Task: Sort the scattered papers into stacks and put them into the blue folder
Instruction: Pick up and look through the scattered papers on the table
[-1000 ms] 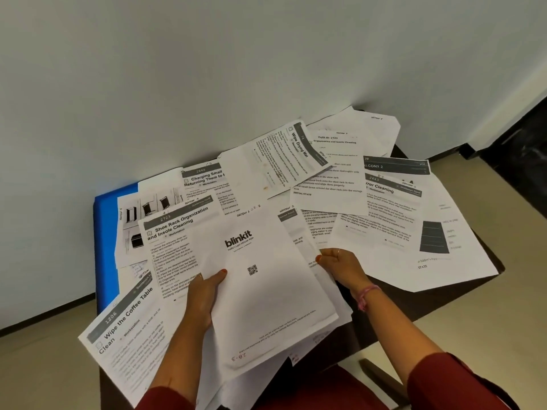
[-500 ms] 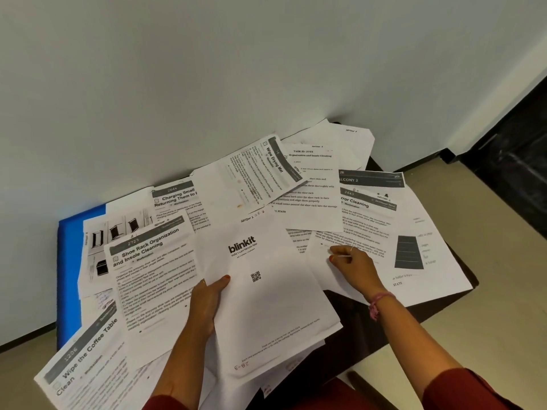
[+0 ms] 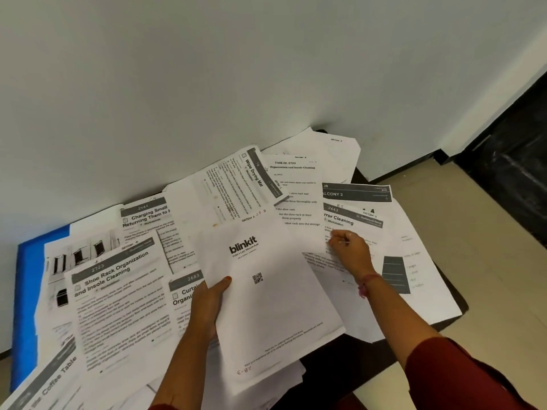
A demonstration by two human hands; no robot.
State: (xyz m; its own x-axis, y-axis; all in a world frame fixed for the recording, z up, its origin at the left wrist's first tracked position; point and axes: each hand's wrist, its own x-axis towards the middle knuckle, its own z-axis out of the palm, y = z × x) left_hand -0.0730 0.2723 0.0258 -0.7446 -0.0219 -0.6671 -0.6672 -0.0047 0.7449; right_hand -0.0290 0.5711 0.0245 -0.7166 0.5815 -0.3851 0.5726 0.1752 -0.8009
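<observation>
The blinkit sheet [image 3: 266, 297] is gripped at its left edge by the left hand [image 3: 208, 303]. The mirror cleaning sheet [image 3: 352, 232], further right, is pinched by the right hand [image 3: 350, 250].

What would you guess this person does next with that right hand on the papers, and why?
Probably lift the Mirror Cleaning sheet and bring it onto the blinkit sheet. The right hand has its fingers curled at that sheet's edge, while the left hand grips the blinkit sheet by its left edge, seemingly the start of a stack. The blue folder lies mostly buried under papers.
</observation>
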